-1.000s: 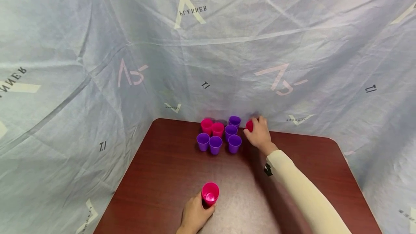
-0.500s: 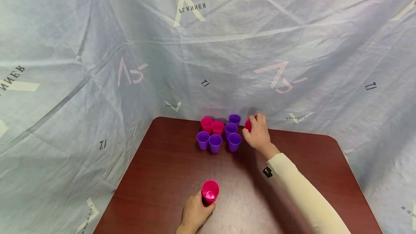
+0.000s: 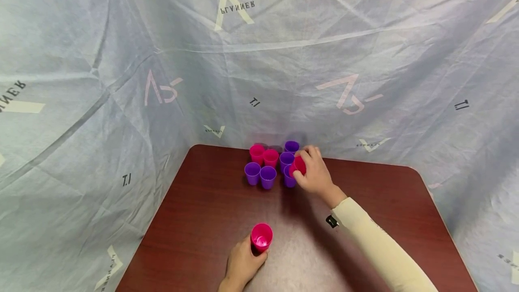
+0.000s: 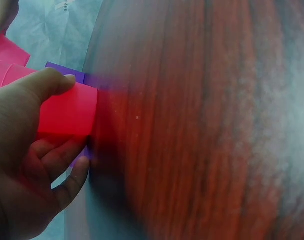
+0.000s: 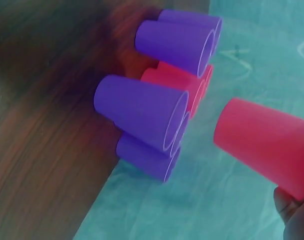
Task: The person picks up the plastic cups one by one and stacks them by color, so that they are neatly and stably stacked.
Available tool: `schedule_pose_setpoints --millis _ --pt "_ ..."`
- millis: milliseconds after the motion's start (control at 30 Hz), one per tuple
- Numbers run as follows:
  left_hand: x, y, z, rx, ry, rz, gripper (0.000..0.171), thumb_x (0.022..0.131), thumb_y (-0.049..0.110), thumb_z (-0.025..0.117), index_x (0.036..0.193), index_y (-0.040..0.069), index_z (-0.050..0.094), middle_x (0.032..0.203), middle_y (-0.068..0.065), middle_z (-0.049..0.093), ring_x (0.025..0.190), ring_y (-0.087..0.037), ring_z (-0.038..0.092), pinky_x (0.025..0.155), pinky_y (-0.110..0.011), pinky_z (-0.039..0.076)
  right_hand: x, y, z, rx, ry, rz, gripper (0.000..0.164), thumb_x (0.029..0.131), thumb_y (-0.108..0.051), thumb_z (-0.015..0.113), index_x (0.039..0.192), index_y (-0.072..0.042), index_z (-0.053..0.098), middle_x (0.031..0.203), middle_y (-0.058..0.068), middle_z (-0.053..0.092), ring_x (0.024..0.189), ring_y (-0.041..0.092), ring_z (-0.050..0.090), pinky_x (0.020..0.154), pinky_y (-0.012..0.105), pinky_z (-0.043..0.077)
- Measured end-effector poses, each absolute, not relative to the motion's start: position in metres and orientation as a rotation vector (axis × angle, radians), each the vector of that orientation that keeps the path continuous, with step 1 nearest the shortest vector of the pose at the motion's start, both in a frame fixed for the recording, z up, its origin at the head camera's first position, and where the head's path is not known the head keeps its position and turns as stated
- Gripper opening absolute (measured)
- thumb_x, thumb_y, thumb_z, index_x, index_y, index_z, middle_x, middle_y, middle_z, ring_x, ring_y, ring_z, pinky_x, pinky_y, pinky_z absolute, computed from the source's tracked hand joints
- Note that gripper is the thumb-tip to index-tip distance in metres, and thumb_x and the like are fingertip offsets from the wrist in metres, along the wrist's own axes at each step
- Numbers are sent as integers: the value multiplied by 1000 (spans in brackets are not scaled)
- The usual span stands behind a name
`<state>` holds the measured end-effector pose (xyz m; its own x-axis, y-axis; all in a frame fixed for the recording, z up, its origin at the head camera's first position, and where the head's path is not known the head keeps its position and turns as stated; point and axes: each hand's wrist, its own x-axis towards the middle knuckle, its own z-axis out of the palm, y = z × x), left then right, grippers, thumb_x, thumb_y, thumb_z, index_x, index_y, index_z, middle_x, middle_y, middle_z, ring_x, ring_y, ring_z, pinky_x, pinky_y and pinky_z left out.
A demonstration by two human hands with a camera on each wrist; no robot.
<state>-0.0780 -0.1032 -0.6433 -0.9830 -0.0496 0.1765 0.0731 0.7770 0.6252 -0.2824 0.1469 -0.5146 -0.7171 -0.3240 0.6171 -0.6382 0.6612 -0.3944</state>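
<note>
Near the front of the table, my left hand [image 3: 244, 260] grips a pink cup [image 3: 261, 236] that stands mouth up; the left wrist view shows thumb and fingers round that pink cup [image 4: 66, 111]. My right hand [image 3: 317, 175] holds another pink cup [image 3: 298, 165] by its upper part. That pink cup [image 5: 264, 142] is raised off the table in the right wrist view, apart from the purple cups. In the head view it overlaps the nearest right purple cup [image 3: 289, 179]. Other purple cups [image 3: 268, 177] and two pink cups [image 3: 270, 157] stand mouth up at the back.
The brown wooden table [image 3: 194, 220] has its back edge close to a grey printed cloth [image 3: 259, 80], which also hangs on both sides. A small black object [image 3: 332, 221] sits at my right sleeve [image 3: 365, 233].
My right hand has lifted its pink cup from the right of the purple cups and carried it left, over the nearest one. My left hand keeps its grip in place.
</note>
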Motion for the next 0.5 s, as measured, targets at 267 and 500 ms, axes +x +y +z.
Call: schedule_pose_setpoints --millis 267,500 --pt "-78 -105 -645 -23 -2768 -983 51 70 37 94 111 15 74 93 -7 82 83 -27 79 67 -41 59 -264 129 -523 971 -2280 789 44 74 -19 60 115 -5 66 119 15 61 108 31 55 91 46 50" --pt "-78 -104 -647 -42 -2750 -967 53 69 36 94 113 14 74 92 -7 82 82 -28 79 67 -41 59 -241 113 -537 1111 -2276 816 48 73 -20 58 119 -6 65 120 12 61 110 25 57 96 40 52"
